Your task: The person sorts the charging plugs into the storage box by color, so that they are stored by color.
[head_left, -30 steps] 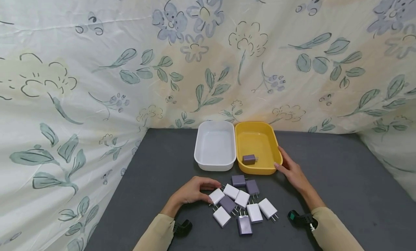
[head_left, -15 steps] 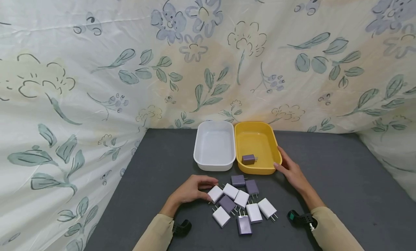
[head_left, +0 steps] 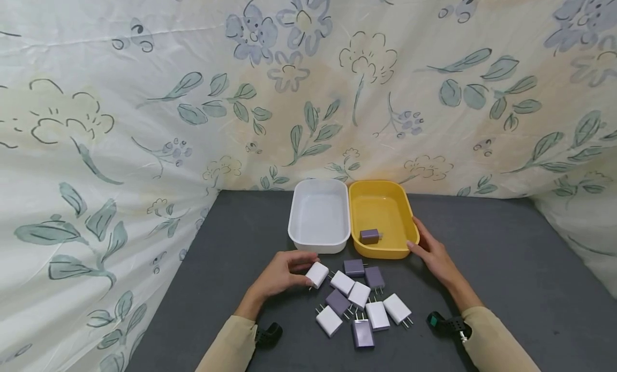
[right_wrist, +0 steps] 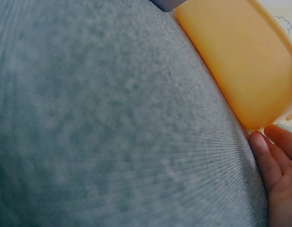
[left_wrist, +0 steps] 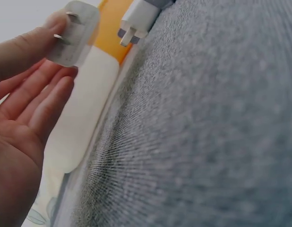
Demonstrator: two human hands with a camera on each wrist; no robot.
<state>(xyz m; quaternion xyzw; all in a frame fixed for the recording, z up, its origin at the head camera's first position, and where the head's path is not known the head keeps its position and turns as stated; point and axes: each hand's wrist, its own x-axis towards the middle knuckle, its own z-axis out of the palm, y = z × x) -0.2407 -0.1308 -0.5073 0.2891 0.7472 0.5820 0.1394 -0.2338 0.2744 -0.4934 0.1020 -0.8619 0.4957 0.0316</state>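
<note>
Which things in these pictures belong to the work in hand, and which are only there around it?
Likely part of the work:
white charger, pinched by the left fingers
loose white chargers
loose purple chargers
yellow tray, touched by the right fingers, and the purple charger in it
white tray

Likely only around it:
floral cloth
dark tabletop
black wrist straps
</note>
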